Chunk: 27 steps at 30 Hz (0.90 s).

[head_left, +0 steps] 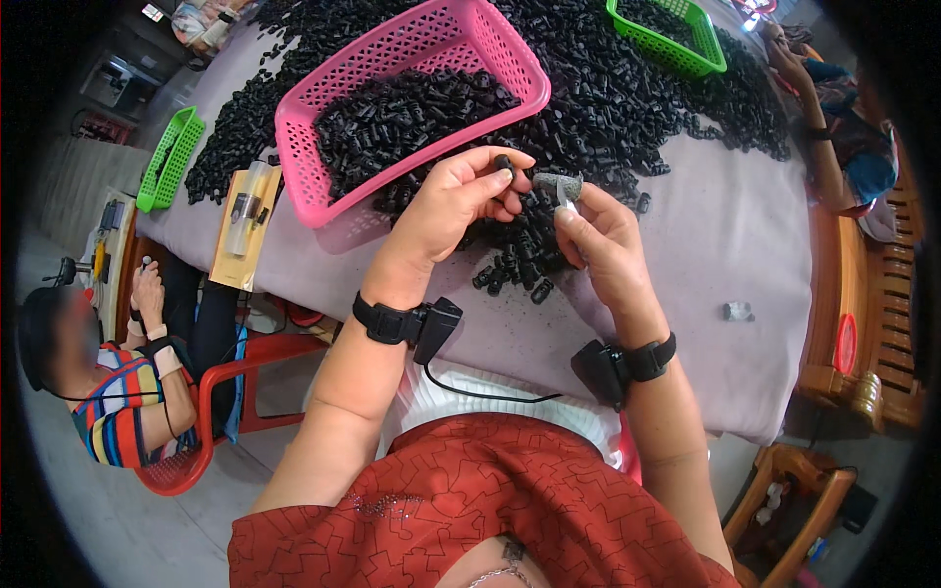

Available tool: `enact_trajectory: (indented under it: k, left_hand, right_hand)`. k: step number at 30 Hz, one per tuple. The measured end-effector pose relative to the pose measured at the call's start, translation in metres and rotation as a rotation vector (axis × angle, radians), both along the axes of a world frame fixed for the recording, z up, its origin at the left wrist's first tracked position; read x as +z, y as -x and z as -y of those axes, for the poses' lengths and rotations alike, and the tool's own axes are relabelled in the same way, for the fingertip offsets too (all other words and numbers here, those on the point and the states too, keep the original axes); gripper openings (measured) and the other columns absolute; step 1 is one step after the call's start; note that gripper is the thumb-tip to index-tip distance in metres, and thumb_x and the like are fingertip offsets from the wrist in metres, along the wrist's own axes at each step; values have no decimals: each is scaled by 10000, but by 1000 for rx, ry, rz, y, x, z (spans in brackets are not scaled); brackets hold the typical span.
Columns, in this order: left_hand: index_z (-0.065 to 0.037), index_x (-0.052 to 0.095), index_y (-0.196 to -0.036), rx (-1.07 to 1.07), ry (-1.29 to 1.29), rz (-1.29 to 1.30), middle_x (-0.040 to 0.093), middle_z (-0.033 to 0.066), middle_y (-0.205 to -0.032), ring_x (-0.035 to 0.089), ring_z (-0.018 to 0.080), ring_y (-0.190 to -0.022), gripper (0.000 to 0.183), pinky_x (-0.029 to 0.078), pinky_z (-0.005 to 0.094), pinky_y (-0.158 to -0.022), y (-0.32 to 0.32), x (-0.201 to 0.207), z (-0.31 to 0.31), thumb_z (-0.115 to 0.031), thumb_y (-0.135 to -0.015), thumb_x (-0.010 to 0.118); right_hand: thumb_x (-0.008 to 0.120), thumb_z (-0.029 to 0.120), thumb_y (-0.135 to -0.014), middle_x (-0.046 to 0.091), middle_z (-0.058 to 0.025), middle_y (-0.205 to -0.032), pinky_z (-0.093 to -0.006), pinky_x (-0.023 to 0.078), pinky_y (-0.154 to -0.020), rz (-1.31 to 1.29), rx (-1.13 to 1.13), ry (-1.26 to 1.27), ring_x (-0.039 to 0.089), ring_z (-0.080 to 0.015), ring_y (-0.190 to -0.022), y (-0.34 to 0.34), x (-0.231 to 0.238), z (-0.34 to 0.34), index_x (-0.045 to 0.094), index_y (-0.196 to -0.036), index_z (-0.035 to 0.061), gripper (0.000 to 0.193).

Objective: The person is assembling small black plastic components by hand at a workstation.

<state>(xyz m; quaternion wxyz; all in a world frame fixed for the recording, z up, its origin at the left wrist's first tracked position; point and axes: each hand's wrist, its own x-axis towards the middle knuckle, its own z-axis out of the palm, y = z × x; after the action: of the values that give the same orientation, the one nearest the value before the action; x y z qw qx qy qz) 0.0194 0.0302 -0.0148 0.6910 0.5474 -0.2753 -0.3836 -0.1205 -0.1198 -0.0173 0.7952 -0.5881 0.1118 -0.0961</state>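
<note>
Red shirt (470,490), left hand (459,196) pinching 1 black piece (504,164), right hand (610,243) pinching 1 speckled grey wad (559,184)

We see the left hand (453,196) above the table (706,265), pinching one small black piece (503,163) between thumb and finger. Just beside it, the right hand (613,240) holds a grey speckled item (560,183). Farther away stands a pink basket (377,67), partly filled with black pieces (412,118), and a large black heap (608,108) spreads around it. At the left, a person (123,397) in a striped shirt sits on a red chair (205,416).
</note>
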Motion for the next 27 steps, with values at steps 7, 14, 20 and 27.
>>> enact_trajectory:
  k: [7, 14, 20, 27]
  left_hand:
    - [-20, 575, -1181, 24, 63, -239, 652, 53, -965, 618, 105, -764, 242, 508, 226, -694, -4, -15, 1, -136, -980, 506]
    - [-30, 567, -1223, 38, 63, -248, 655, 35, -938, 617, 88, -760, 283, 507, 209, -664, -3, -19, 1, -136, -961, 571]
    - [-43, 573, -1230, 27, 126, -348, 665, 44, -905, 645, 93, -710, 304, 533, 192, -647, 1, -17, 4, -153, -948, 602]
    - [-45, 543, -1264, 0, 144, -369, 668, 50, -911, 645, 99, -713, 349, 535, 204, -649, 4, -17, 5, -153, -940, 615]
  right_hand:
    - [617, 137, -927, 535, 58, -724, -175, 280, -472, 1, -12, 0, 408, -7, -557, -1, 0, -1, 587, -1179, 16, 281]
    - [619, 115, -920, 545, 52, -743, -175, 301, -489, 13, 15, 1, 424, -12, -574, -1, 1, 0, 525, -1288, 14, 393]
    - [652, 128, -895, 556, 43, -759, -173, 346, -510, 5, 72, 2, 471, -21, -622, 0, 2, -3, 512, -1290, 20, 433]
    - [671, 155, -884, 538, 47, -743, -176, 343, -502, 6, 126, 27, 456, -19, -595, 1, 3, -6, 520, -1265, 31, 429]
